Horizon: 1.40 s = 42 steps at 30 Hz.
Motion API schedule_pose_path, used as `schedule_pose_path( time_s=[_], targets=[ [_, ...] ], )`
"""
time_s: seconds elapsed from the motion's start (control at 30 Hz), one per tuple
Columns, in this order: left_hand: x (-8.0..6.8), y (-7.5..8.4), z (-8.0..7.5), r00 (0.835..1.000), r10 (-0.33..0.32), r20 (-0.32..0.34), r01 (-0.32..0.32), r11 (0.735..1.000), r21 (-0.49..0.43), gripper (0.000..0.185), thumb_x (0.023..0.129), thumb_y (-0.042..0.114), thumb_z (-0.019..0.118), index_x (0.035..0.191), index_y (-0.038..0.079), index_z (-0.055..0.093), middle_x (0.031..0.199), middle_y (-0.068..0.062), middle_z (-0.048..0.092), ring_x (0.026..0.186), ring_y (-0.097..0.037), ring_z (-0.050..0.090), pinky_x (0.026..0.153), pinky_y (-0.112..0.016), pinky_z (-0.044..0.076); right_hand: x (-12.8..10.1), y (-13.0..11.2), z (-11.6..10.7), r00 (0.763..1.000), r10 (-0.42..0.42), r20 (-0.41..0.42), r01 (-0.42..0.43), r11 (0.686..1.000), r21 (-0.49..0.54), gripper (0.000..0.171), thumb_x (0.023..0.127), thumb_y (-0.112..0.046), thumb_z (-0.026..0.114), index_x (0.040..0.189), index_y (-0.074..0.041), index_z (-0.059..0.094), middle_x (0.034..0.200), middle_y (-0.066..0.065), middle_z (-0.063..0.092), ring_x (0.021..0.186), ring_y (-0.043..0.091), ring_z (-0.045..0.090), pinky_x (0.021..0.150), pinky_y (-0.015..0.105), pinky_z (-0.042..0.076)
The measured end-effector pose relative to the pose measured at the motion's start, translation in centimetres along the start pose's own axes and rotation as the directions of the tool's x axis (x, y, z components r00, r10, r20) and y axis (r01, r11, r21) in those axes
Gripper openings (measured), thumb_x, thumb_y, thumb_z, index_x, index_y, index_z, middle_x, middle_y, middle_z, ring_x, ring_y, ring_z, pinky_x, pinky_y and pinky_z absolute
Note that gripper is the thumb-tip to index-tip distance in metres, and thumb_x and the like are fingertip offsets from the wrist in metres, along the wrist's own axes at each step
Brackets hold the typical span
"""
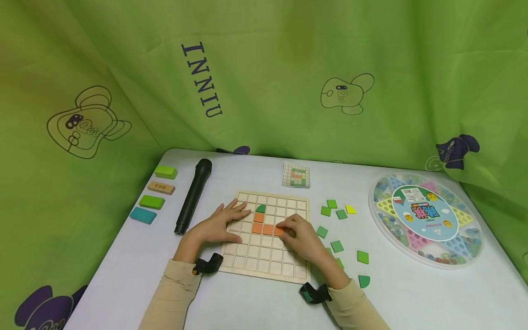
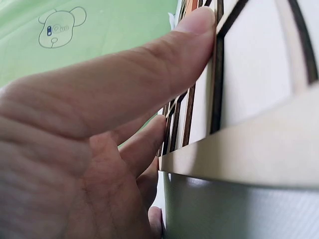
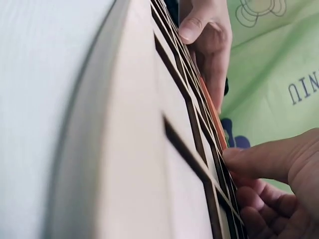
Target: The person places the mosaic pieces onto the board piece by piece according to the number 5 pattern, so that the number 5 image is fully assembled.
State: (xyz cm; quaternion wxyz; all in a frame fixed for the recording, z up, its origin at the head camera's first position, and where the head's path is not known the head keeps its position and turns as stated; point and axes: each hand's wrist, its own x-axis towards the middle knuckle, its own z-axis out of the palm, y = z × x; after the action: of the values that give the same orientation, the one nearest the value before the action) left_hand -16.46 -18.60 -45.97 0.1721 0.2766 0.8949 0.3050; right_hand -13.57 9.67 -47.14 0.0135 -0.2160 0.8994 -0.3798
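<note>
In the head view, a wooden grid board lay on the pale table in front of a green curtain. The left hand rested flat on the board's left part, fingers straight and spread, holding nothing. The right hand had its fingers curled down onto an orange tile at the right end of a row of 3 orange tiles, with 1 more orange tile above the row's left end and a green quarter-round tile above that. Whether the fingers pinched the tile or only pressed it could not be told. Loose green tiles and 1 yellow tile lay scattered right of the board. A pattern card lay beyond the board, a black microphone to its left, 4 coloured blocks further left, and a round marble game box at the far right.

In the left wrist view, the left hand's fingers lay straight against the board's surface by its edge.

In the right wrist view, the right hand's fingertips touched the grid at the orange tile's edge, with the left hand beyond.
</note>
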Motion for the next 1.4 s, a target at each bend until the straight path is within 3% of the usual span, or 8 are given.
schedule_pose_path(
  time_s=[0.2,0.37,0.57,0.83,1.07,1.4],
  targets=[
    [0.0,-0.1,0.0,1.0,0.005,-0.005,-0.005,1.0,-0.006,0.082,0.077,0.039,0.076,0.146,0.012,0.039,0.158,-0.006,0.021,0.148,-0.031,0.003,0.116,-0.057,-0.001,0.0,0.0,0.0,1.0,0.01,0.017,-0.01,1.0,0.001,0.025,0.083,-0.01,0.071,0.108,-0.009,0.07,0.1,0.001,0.058,0.088,0.012,0.054,0.076,0.027,0.048],
    [0.1,-0.2,0.1,1.0,0.005,-0.005,-0.005,1.0,-0.009,0.083,0.077,0.04,0.076,0.146,0.012,0.039,0.158,-0.006,0.02,0.148,-0.031,0.002,0.117,-0.057,-0.002,-0.3,0.3,-0.6,0.999,0.035,0.023,-0.037,0.997,0.074,0.033,0.083,-0.012,0.072,0.116,-0.008,0.066,0.106,0.003,0.063,0.094,0.015,0.059,0.081,0.028,0.052],
    [0.1,-0.2,0.3,1.0,0.011,-0.009,-0.012,1.0,-0.014,0.083,0.077,0.04,0.076,0.146,0.012,0.039,0.158,-0.007,0.021,0.147,-0.032,0.002,0.117,-0.057,-0.002,-1.0,1.8,-3.4,0.997,0.073,-0.03,-0.069,0.992,0.106,0.039,0.084,-0.012,0.071,0.122,-0.004,0.062,0.115,0.009,0.063,0.103,0.025,0.064,0.087,0.038,0.054],
    [0.1,-0.2,0.2,1.0,0.009,-0.009,-0.009,1.0,-0.021,0.083,0.077,0.039,0.076,0.146,0.011,0.039,0.158,-0.007,0.02,0.147,-0.032,0.002,0.117,-0.056,-0.002,-1.5,5.7,-7.8,0.974,0.204,-0.104,-0.192,0.975,0.113,0.04,0.088,-0.013,0.067,0.126,-0.002,0.058,0.122,0.018,0.059,0.111,0.036,0.058,0.093,0.049,0.05],
    [0.0,-0.3,0.3,1.0,0.009,-0.005,-0.009,1.0,-0.013,0.082,0.077,0.038,0.076,0.146,0.012,0.039,0.158,-0.007,0.02,0.147,-0.032,0.002,0.117,-0.056,-0.002,-1.1,7.9,-8.9,0.956,0.275,-0.1,-0.277,0.961,-0.002,0.041,0.089,-0.014,0.066,0.127,-0.001,0.057,0.12,0.021,0.059,0.109,0.039,0.058,0.088,0.049,0.051],
    [0.0,-0.2,0.2,1.0,0.007,-0.005,-0.007,1.0,-0.007,0.083,0.077,0.039,0.076,0.146,0.012,0.039,0.158,-0.007,0.021,0.147,-0.032,0.002,0.117,-0.057,-0.002,-0.3,8.1,-8.5,0.969,0.238,-0.062,-0.243,0.964,-0.105,0.032,0.085,-0.005,0.067,0.116,0.003,0.062,0.109,0.021,0.056,0.098,0.033,0.056,0.084,0.048,0.048]
  ],
)
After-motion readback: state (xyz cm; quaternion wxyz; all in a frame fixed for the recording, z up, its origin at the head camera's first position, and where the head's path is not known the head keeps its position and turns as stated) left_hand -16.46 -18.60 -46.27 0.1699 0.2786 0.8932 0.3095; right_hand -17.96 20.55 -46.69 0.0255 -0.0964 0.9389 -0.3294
